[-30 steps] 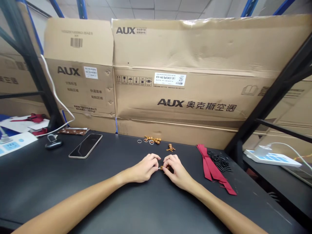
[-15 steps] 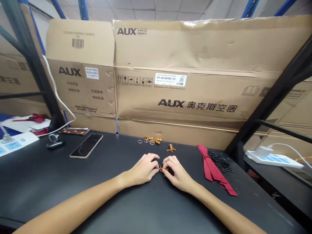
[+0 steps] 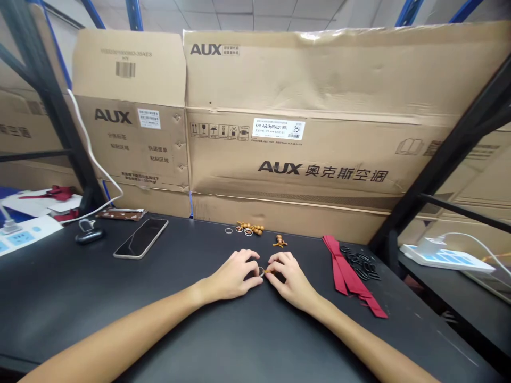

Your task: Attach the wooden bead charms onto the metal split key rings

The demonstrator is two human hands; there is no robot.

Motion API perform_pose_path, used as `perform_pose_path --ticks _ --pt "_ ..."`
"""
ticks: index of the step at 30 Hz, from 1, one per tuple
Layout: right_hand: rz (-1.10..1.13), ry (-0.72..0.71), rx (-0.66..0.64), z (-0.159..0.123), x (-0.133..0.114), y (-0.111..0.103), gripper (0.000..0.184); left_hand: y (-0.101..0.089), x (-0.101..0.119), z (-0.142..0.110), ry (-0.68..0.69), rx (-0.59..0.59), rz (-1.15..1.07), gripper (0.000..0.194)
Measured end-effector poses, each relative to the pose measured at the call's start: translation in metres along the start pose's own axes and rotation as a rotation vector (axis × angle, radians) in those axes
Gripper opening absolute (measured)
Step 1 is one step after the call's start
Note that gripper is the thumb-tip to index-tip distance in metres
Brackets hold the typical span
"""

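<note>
Ring [image 3: 263,273]: thin, silvery, mid-table btwn the hands, well in from the near edge; meets a yellow-brown cord [image 3: 268,272]; can't tell if cord goes thru it.
L hand [image 3: 238,274]: curled, thumb & index nearly closed w/ ring at the tips; looks like a light pinch, other fingers bent & loose.
R hand [image 3: 290,279]: curled likewise, thumb & finger closed on cord close to ring; area under palm too shaded to call.
Cord work: step looks like working cord at ring; best done w/ ring steady & face-on in L, cord gripped short in R, small moves; soft cord could fray or slip, so tips stay close.
Far edge: bead heap [image 3: 257,230] w/ rings on its L side; loose ring [image 3: 229,231] just beside; bead bundle [image 3: 279,241] a bit R, nearer the hands.
R edge: red strips [image 3: 353,279], black loops [image 3: 361,264] beside them.
Far L corner: phone [image 3: 141,239], brown wrapper [image 3: 123,214]; its contents unseen.
Cartons [image 3: 319,80]: upright behind far edge, insides not visible; small parts lie straight on table [image 3: 207,335].
</note>
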State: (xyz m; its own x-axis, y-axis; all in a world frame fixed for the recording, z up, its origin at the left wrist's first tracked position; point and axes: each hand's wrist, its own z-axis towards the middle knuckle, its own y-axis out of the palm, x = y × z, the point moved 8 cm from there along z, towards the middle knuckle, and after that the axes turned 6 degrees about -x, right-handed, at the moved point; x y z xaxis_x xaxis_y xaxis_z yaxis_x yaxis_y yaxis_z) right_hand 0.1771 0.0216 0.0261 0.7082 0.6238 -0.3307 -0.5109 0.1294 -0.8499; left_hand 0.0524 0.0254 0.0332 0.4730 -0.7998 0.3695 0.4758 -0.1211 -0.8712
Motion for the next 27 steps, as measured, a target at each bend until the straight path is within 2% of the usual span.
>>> perform_pose_path --ticks 5,11,17,23,27 --pt "-0.003 -0.092 -0.031 -0.001 -0.010 0.002 0.012 0.000 0.004 -0.001 0.041 0.011 0.046 0.012" --pt "-0.099 0.030 0.015 -0.001 0.000 -0.001 0.013 0.001 0.003 -0.001 0.042 0.004 0.060 0.012" --pt "-0.081 -0.091 -0.022 -0.002 -0.012 0.002 0.010 0.000 0.005 -0.001 0.047 0.007 0.060 0.014" --pt "-0.126 0.011 0.048 -0.001 0.000 -0.002 0.012 -0.001 0.008 -0.001 0.078 0.011 0.083 0.015" --pt "-0.091 -0.049 0.021 -0.002 -0.006 0.000 0.011 -0.003 0.010 -0.002 0.071 0.018 0.088 0.014"
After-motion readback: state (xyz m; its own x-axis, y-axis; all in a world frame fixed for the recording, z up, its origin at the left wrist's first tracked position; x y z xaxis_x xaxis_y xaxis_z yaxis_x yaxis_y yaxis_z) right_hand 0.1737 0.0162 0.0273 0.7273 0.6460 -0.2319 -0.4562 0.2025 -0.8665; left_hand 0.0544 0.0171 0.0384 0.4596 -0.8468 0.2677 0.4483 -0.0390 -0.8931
